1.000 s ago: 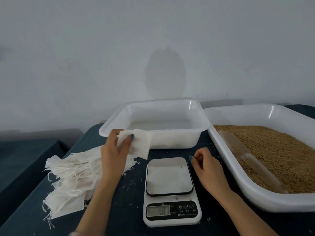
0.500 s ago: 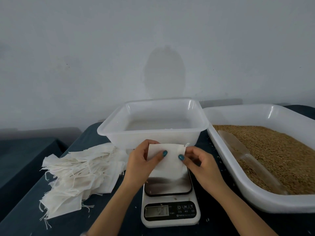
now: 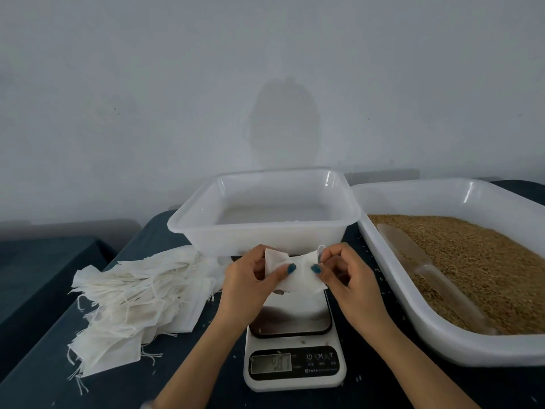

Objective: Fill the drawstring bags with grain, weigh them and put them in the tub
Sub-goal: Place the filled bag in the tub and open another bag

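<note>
I see left hand point(image 3: 247, 286) pinching drawstring bag point(image 3: 296, 271) | right hand point(image 3: 348, 278) pinching its other edge | frame centre, above scale point(image 3: 295, 349)

One flat white drawstring bag point(image 3: 295, 274), pinched by left hand point(image 3: 247, 280) and right hand point(image 3: 349, 280) above the scale point(image 3: 295, 364), heap of spare bags point(image 3: 138, 302) lying left, translucent tub point(image 3: 265, 236) just behind, brown grain point(image 3: 472, 261) in the right tray point(image 3: 442, 343).
</note>
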`<action>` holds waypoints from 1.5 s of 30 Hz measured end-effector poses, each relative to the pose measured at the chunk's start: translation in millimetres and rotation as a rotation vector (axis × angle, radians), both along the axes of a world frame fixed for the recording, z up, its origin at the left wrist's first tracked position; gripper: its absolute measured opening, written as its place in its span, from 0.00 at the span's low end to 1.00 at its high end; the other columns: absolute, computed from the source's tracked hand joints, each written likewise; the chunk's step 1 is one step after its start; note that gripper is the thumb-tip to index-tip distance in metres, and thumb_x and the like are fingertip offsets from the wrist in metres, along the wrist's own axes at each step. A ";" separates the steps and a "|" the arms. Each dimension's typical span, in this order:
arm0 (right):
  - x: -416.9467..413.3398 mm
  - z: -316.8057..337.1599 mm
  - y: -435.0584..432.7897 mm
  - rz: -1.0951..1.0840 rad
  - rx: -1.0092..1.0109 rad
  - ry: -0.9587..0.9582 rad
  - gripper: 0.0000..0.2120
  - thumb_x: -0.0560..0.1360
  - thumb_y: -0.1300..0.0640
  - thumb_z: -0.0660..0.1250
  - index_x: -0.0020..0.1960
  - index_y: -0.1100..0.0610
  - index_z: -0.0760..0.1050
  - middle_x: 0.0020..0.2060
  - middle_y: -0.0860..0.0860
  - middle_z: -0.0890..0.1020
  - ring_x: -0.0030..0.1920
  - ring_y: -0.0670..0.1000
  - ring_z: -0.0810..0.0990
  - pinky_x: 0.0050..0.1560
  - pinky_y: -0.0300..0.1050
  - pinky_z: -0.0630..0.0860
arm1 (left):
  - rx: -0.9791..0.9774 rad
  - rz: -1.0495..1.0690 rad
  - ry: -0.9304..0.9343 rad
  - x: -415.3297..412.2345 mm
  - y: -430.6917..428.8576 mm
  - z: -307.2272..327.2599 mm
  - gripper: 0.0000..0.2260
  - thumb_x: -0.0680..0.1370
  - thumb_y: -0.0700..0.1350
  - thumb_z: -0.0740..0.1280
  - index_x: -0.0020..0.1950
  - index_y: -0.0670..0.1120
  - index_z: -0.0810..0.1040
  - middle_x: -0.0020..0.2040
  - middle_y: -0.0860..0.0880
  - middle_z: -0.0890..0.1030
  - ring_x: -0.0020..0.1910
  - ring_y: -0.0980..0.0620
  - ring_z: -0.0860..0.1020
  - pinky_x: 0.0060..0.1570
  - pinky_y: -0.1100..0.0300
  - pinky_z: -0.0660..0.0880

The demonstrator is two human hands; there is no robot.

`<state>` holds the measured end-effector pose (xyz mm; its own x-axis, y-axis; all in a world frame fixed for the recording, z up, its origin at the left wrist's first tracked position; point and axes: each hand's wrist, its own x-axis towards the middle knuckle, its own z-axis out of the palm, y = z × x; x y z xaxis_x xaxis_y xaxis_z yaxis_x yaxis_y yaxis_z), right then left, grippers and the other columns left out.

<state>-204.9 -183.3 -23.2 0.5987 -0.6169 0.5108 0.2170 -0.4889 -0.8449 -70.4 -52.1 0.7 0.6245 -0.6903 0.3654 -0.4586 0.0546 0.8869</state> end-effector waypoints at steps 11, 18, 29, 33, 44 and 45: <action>-5.7 6.0 6.9 0.003 -0.173 0.062 0.27 0.66 0.31 0.69 0.51 0.52 0.82 0.48 0.47 0.74 0.49 0.46 0.73 0.47 0.31 0.71 | -0.119 0.096 0.025 0.1 1.1 0.9 0.06 0.75 0.45 0.74 0.44 0.45 0.79 0.37 0.52 0.84 0.35 0.52 0.84 0.30 0.64 0.78; -6.4 6.0 9.9 -0.153 -0.478 0.005 0.13 0.66 0.47 0.77 0.47 0.54 0.86 0.50 0.42 0.81 0.53 0.44 0.76 0.54 0.37 0.74 | -0.077 0.059 0.042 3.4 -0.2 -0.3 0.06 0.76 0.47 0.71 0.51 0.49 0.76 0.40 0.50 0.85 0.34 0.50 0.84 0.32 0.58 0.81; -5.9 -2.5 8.3 -0.100 -0.511 0.087 0.09 0.71 0.65 0.75 0.46 0.55 0.78 0.44 0.44 0.77 0.45 0.42 0.76 0.43 0.28 0.70 | 0.141 -0.085 -0.692 6.9 5.4 -1.5 0.38 0.68 0.66 0.69 0.74 0.55 0.63 0.71 0.62 0.66 0.72 0.61 0.62 0.71 0.69 0.56; -5.4 -2.4 9.2 -0.080 -0.576 0.076 0.07 0.72 0.58 0.75 0.46 0.56 0.78 0.45 0.43 0.77 0.48 0.41 0.75 0.47 0.30 0.71 | 0.253 -0.130 -0.776 9.8 5.1 -6.9 0.42 0.64 0.69 0.69 0.74 0.54 0.65 0.69 0.67 0.65 0.68 0.67 0.62 0.68 0.70 0.54; -4.5 -1.3 12.2 -0.102 -0.710 0.079 0.10 0.74 0.47 0.70 0.46 0.53 0.81 0.46 0.44 0.81 0.51 0.43 0.75 0.50 0.34 0.73 | 0.221 -0.006 -0.813 8.2 4.5 -9.1 0.20 0.67 0.46 0.79 0.56 0.45 0.77 0.51 0.50 0.81 0.48 0.53 0.77 0.43 0.72 0.63; -4.6 -0.7 12.6 -0.107 -0.729 0.078 0.09 0.74 0.47 0.70 0.45 0.53 0.80 0.45 0.44 0.80 0.50 0.44 0.75 0.48 0.35 0.74 | 0.223 -0.002 -0.803 7.7 4.5 -8.6 0.19 0.68 0.45 0.79 0.54 0.45 0.78 0.50 0.50 0.81 0.47 0.53 0.77 0.42 0.72 0.63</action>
